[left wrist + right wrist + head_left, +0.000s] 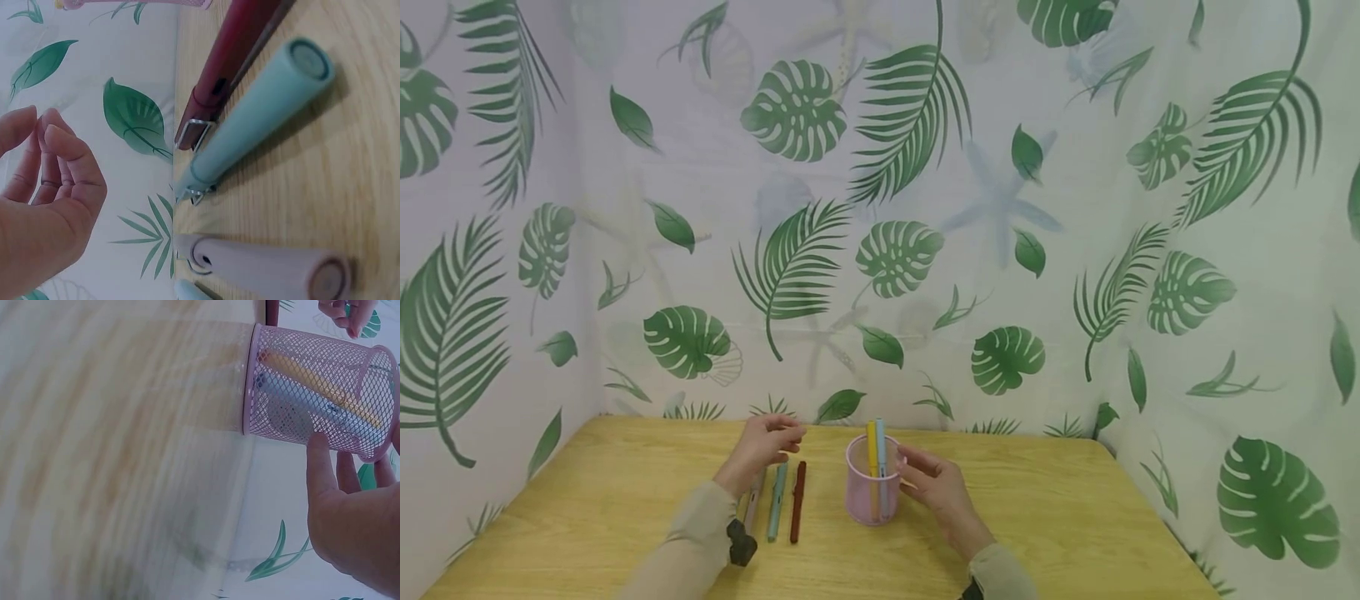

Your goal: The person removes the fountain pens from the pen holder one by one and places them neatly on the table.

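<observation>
A pink mesh pen holder (859, 500) stands upright on the table with a yellow pen (872, 437) and a light blue pen (881, 433) inside. My right hand (942, 496) holds its right side near the rim; in the right wrist view the fingers (322, 465) lie against the mesh. My left hand (762, 450) is raised above the far ends of the loose pens, its fingers bent loosely with nothing between them. Below it lie a dark red pen (798, 502), a teal pen (777, 502) and a pale pinkish-grey pen (269, 265). Another light blue pen (192, 290) shows only partly.
The wooden table (1037, 517) reaches back to a white curtain (925, 375) printed with green leaves, which also hangs at both sides. A dark device (742, 543) is strapped at the left wrist, over the sleeve.
</observation>
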The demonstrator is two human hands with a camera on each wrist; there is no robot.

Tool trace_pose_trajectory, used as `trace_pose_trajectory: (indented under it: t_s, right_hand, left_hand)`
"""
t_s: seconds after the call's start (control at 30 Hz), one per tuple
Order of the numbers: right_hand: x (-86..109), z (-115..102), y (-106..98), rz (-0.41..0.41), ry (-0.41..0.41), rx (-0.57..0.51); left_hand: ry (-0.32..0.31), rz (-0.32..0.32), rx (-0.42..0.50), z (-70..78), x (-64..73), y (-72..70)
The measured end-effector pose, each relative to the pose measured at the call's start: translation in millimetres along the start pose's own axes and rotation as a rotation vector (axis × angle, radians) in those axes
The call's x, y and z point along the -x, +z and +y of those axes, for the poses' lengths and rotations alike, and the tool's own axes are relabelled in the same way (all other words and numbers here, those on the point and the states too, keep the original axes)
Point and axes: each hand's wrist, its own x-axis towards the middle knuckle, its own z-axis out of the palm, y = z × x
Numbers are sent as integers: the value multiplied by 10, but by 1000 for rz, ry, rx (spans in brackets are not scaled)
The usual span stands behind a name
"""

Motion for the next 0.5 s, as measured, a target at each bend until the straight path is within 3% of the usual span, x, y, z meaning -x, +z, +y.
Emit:
trace_pose_trajectory:
  t_s: [0.3, 0.5]
  right_hand:
    - [-5, 3, -22, -14, 1, 12]
    - [-3, -13, -4, -2, 6, 20]
  left_hand:
    - [25, -44, 29, 47, -35, 189]
    - [15, -36, 71, 92, -27, 307]
